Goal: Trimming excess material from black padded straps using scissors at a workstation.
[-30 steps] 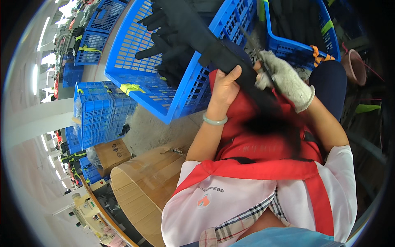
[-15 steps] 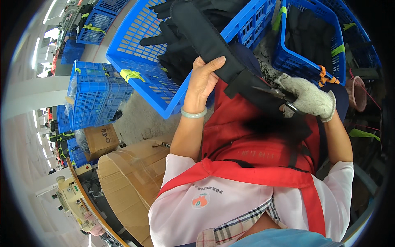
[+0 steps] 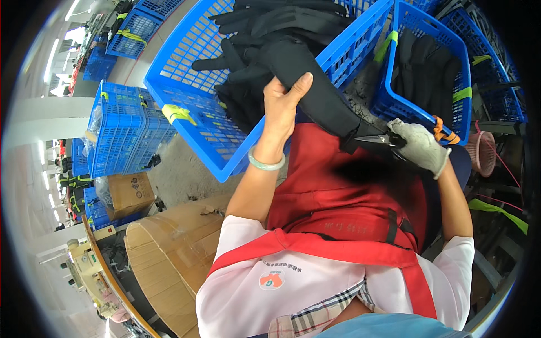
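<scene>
My left hand [image 3: 284, 104] grips a long black padded strap [image 3: 313, 84], thumb on top and fingers underneath. The strap slants from above the blue crate down over my red apron [image 3: 332, 191]. In my right hand [image 3: 420, 146], which wears a whitish knitted glove, is a pair of scissors [image 3: 375, 138]. Their metal blades point left, at the strap's lower end; whether they touch it I cannot tell. Behind my left hand stands a large blue plastic crate [image 3: 197, 135] heaped with black padded pieces [image 3: 298, 22].
A second blue crate [image 3: 386, 101] with black pieces [image 3: 428, 73] stands at the right, a pink basket [image 3: 483, 153] beside it. Stacked blue crates [image 3: 121, 132], a cardboard box [image 3: 129, 194] and a curved cardboard sheet [image 3: 174, 242] are at the left. A sewing machine [image 3: 87, 270] sits lower left.
The strap's upper end has dropped down and to the right, and my left hand now holds it nearer that end. My gloved hand with the scissors has shifted slightly down and left.
</scene>
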Tool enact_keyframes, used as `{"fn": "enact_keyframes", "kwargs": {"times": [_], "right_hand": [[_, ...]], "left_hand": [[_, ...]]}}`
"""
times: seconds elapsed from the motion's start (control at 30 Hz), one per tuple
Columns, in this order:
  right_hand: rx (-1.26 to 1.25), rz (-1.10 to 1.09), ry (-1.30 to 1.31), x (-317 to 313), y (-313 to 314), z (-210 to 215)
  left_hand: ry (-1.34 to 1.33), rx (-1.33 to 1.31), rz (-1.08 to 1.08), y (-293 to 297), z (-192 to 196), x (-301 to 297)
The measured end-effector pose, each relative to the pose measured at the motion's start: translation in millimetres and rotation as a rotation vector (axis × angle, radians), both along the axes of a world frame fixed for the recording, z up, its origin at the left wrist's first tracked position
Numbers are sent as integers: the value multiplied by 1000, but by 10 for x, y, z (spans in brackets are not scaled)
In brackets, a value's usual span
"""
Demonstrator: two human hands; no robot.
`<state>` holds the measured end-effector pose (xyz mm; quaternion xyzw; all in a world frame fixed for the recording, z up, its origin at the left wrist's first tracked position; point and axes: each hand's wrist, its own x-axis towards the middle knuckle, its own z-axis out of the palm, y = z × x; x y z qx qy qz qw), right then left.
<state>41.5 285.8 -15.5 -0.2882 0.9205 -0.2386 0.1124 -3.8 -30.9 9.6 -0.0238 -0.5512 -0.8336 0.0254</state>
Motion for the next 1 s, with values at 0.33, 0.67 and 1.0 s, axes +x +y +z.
{"fn": "enact_keyframes", "kwargs": {"times": [0.33,0.67,1.0], "right_hand": [[-1136,-399,-430,-7,-178,276],[-1391,-409,-355,-128,-601,547],[-223,-448,63,621,-219,380]], "left_hand": [[-42,-163,-345,629,47,238],[40,-232,-417,782,347,497],[-196,113,-319,574,117,443]]}}
